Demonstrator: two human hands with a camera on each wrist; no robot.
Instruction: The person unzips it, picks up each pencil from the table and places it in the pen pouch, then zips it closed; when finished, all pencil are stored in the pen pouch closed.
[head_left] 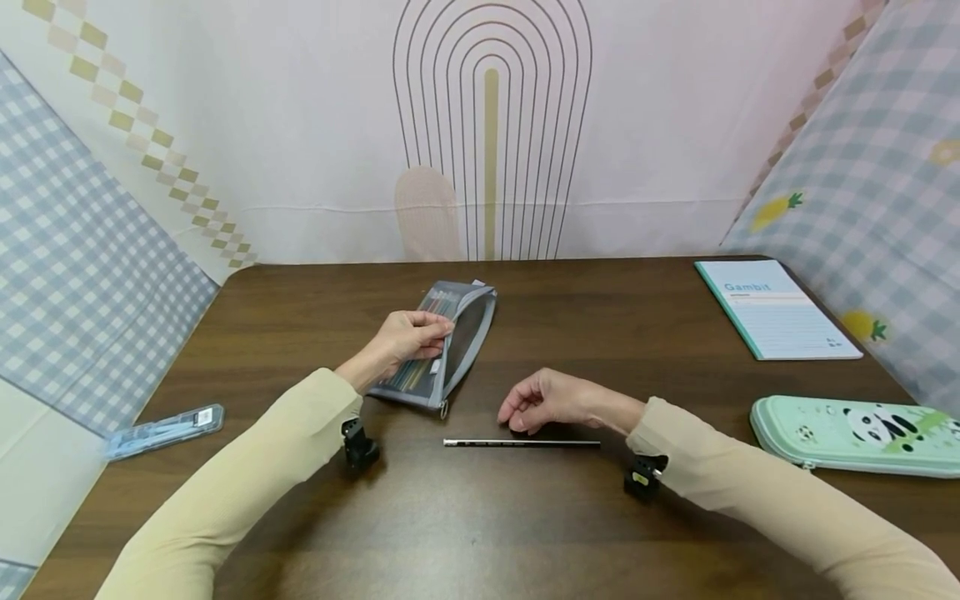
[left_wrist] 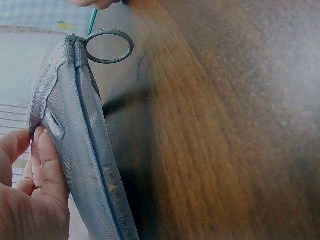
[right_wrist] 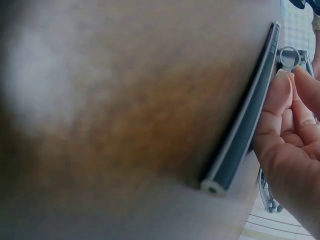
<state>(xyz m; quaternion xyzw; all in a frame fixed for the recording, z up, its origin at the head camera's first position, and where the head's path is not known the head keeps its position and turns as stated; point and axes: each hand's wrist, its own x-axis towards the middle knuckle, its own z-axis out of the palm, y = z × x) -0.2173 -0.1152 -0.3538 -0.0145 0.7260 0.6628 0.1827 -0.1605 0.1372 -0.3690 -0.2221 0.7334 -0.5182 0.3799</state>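
My left hand [head_left: 411, 333] pinches the zipped edge of a grey mesh pencil pouch [head_left: 480, 354] between thumb and fingers. The pouch's mouth gapes toward the right, and coloured sticks, possibly pencils, show through its mesh. A ring-shaped zip pull [left_wrist: 110, 46] hangs at its near corner. My right hand [head_left: 547, 402] rests low over the table just beyond a dark pencil [head_left: 522, 443], fingers loosely curled with nothing between them. The pencil lies flat, crosswise in front of me; in the right wrist view its flat, unsharpened end [right_wrist: 214, 188] points to the camera.
A brown wooden table [head_left: 465, 517] carries everything. A mint panda pencil case [head_left: 862, 437] lies at the right, with a lined "Gambit" notebook [head_left: 780, 312] behind it. At the left edge is a clear blue packet [head_left: 165, 432]. Patterned cloth hangs behind and at both sides.
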